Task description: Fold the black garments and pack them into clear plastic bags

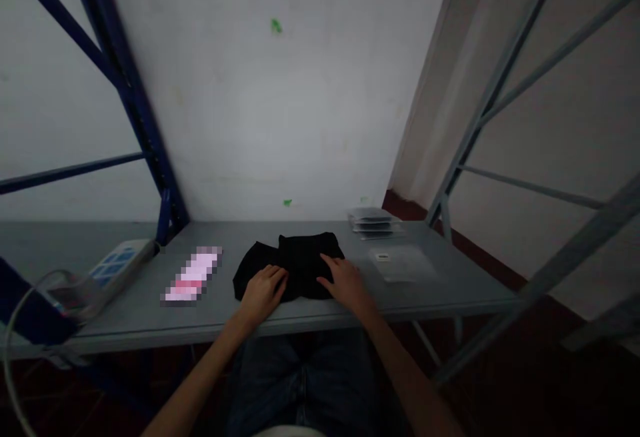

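wearing jeans (300,377), just under the near edge of the tabletop (460,277). resting the left grip (265,290) on the left part of a black cloth (303,260), with fingers close together; impossible to tell whether pinching fabric or only pressing. laying the right grip (345,282) on the right part, wide, with thumb apart from fingers. judging from the cloth, set down mid-tabletop and spread fairly low, yet notched along the far side and uneven in outline: probably mid-handling rather than finished, with no way to tell how much remains. to the left, showing a pixelated patch (195,274) blotted out beyond reading, near a white power strip (115,267) without legible brand. to the right, showing a clear plastic sleeve (413,267) with a white label (383,257), printed too small to read. farther back, showing a stack of similar-looking sleeves (375,220). beyond, on the white wall (300,104), showing green marks (276,26), not readable as letters.
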`<state>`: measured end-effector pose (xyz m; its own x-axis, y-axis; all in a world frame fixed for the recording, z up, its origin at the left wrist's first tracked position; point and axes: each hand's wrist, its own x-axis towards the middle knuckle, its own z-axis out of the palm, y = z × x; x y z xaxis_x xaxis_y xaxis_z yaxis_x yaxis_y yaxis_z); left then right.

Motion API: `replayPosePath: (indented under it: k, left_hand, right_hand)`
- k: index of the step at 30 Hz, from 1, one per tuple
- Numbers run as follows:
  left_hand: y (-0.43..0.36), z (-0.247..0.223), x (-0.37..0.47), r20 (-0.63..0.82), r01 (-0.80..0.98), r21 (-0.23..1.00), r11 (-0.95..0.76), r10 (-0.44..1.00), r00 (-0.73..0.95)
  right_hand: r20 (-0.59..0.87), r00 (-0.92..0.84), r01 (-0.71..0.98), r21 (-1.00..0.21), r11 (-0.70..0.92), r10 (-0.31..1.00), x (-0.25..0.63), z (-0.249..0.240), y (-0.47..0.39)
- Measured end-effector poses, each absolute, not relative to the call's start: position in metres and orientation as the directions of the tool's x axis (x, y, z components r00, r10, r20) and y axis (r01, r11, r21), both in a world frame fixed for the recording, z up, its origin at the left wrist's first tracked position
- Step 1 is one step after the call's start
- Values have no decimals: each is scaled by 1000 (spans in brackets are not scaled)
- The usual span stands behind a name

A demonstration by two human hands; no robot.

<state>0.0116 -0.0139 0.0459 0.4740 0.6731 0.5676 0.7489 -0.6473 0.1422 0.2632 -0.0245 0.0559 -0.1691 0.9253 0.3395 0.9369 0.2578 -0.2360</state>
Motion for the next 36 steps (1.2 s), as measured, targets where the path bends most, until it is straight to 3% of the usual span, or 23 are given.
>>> replayPosePath:
  k: [8,18,22,29,36]
  left_hand:
    - [-10,41,12,574,744,145,-652,668,473]
    - [-12,44,12,554,752,136,-645,679,482]
    - [-11,42,11,566,751,131,-647,671,479]
    - [-10,41,11,578,751,135,-646,667,470]
    - [-11,42,11,567,755,124,-644,671,479]
  right_hand:
    - [331,-157,905,-329,269,930,269,52,-16]
    - [444,-66,820,-486,302,894,291,53,0]
    - [452,-14,840,-478,256,892,318,56,2]
    - [257,-143,883,-403,240,956,341,58,-5]
    - [260,-110,925,-325,194,959,339,71,-10]
